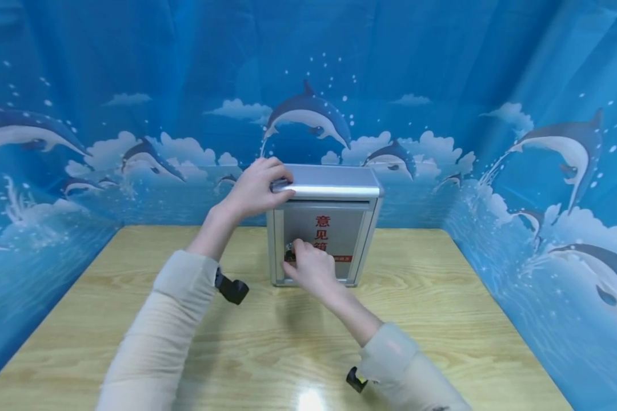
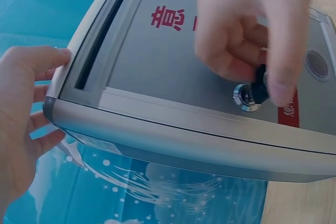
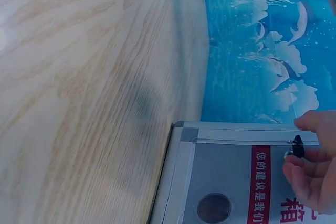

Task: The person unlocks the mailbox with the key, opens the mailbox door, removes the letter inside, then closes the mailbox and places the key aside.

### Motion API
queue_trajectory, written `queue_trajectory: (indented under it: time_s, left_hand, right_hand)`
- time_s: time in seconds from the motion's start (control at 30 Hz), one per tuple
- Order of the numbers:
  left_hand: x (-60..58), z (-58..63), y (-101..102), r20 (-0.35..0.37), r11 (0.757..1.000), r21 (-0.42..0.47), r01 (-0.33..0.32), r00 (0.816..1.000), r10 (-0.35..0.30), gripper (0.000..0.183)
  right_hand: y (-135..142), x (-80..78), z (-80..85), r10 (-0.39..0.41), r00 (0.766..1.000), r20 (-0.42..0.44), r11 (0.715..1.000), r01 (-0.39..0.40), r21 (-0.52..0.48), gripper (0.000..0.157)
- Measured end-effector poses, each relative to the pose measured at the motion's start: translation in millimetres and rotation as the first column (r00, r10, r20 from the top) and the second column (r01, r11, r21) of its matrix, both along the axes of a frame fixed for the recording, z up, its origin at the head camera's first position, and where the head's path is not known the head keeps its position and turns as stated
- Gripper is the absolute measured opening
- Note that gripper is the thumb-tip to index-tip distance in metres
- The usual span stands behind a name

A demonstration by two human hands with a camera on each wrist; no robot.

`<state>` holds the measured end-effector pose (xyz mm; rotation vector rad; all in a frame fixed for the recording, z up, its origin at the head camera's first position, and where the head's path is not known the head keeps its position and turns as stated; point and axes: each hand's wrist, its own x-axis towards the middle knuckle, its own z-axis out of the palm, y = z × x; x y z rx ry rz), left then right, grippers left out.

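Observation:
A silver metal suggestion box (image 1: 334, 188) with red Chinese lettering stands upright on the table. My left hand (image 1: 262, 185) grips its top left corner; in the left wrist view, the thumb lies on the front rim and the fingers reach round behind. On the left side of the front door is a round cam lock (image 2: 244, 98) with a black-headed key (image 2: 260, 85) in it. Between thumb and curled fingers, my right hand (image 1: 312, 267) holds the key's head. A dark slot (image 2: 107, 30) runs along under the box's top edge.
Under the box is a light wood-grain table (image 1: 416, 319). A blue curtain (image 1: 421, 57) printed with dolphins and clouds hangs close behind the box and along both sides. Each wrist carries a small black camera (image 1: 231, 287).

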<state>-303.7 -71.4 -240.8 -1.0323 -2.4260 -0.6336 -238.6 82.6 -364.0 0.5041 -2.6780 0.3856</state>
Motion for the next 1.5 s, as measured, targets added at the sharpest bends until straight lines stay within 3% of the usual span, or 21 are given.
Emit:
queue_trajectory:
  time_s: [0.13,0.27,0.43,0.67,0.83,0.97,1.3,1.37,1.5]
  left_hand:
    - [1.4,5.7,1,0.013,0.999,-0.048,-0.016,1.000,0.017,0.022]
    - [1.5,7.6,2,0.022,0.998,-0.060,-0.025,0.999,0.026,0.023]
    - [0.7,8.8,2,0.011,0.998,-0.050,-0.037,0.999,0.038,0.022]
    - [0.7,6.8,5,0.002,0.999,-0.031,-0.016,1.000,0.016,0.022]
    - [1.1,4.1,4,0.009,1.000,-0.027,-0.015,1.000,0.015,0.023]
    - [1.1,2.2,2,0.011,0.999,-0.030,-0.016,1.000,0.016,0.023]
    - [2.6,1.2,0,0.014,0.999,-0.032,-0.027,1.000,0.028,0.023]
    - [3.1,1.6,0,0.015,0.999,-0.033,-0.028,0.999,0.029,0.023]
    - [4.9,2.9,0,0.026,0.999,-0.036,-0.030,0.999,0.031,0.024]
  right_hand:
    - [-3,-3.6,-3.5,-0.004,0.993,-0.117,0.997,0.013,0.080,0.026]
    - [-5,-7.7,-6.4,0.020,0.971,-0.237,0.992,0.010,0.128,0.019]
    - [-6,-11.5,-7.6,0.055,0.958,-0.283,0.994,-0.025,0.107,0.019]
    - [-5,-10.5,-8.8,0.062,0.977,-0.203,0.998,-0.060,0.013,0.014]
    - [-6,-7.7,-8.5,0.065,0.997,-0.048,0.985,-0.072,-0.157,0.013]
    - [-6,-6.3,-9.4,0.054,0.995,0.078,0.946,-0.026,-0.322,0.013]
    - [-4,-4.7,-11.4,0.105,0.960,0.261,0.833,0.059,-0.550,0.015]
    - [-4,-3.9,-12.0,0.096,0.968,0.234,0.842,0.047,-0.537,0.016]
    - [-3,-3.4,-14.4,0.001,0.999,0.035,0.925,0.013,-0.379,0.016]
